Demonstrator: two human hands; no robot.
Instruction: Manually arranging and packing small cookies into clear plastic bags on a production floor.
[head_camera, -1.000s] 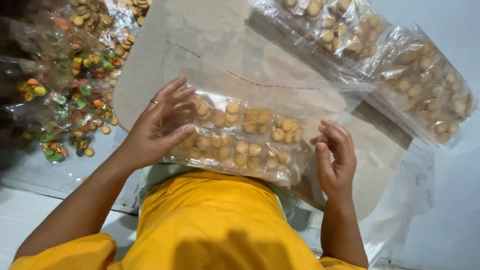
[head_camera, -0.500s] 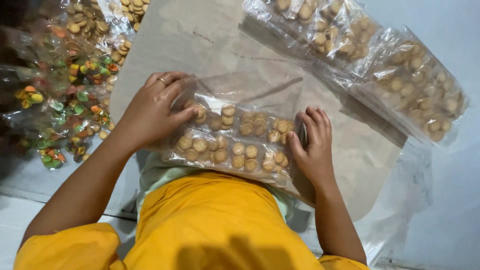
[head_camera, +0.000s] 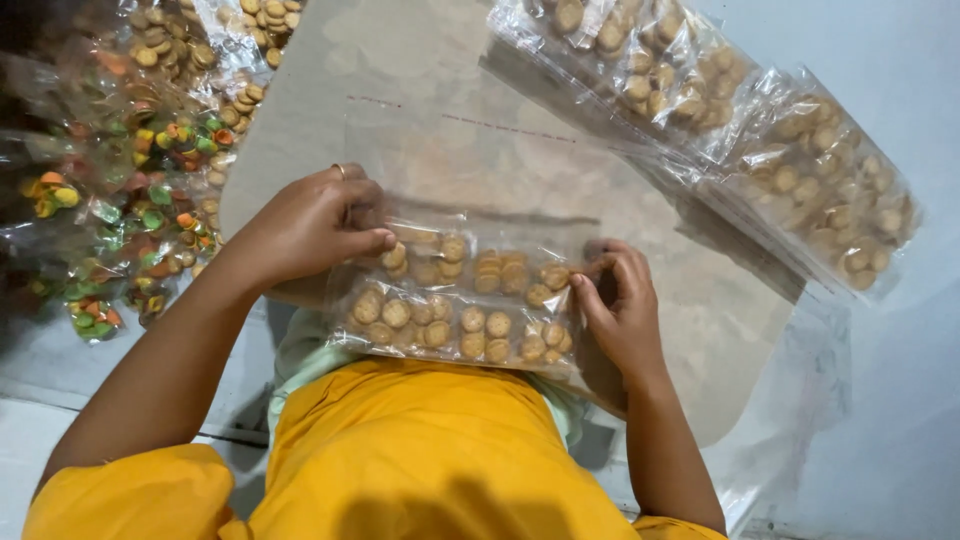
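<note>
A clear plastic bag of small round biscuits (head_camera: 460, 310) lies flat on a pale board (head_camera: 450, 130) in front of me, the biscuits in two rows. My left hand (head_camera: 315, 225), a ring on one finger, grips the bag's upper left corner with curled fingers. At the bag's right end, my right hand (head_camera: 620, 305) pinches the plastic between thumb and fingers. My yellow clothing fills the bottom of the view.
Filled clear bags of the same biscuits (head_camera: 740, 110) are stacked at the upper right. A heap of bags with green, orange and tan snacks (head_camera: 130, 170) lies at the left. Loose clear plastic (head_camera: 800, 400) hangs over the board's right edge.
Both hands have gone from open fingers resting on the bag to curled grips on its two ends. The bag has been pulled a little nearer to me.
</note>
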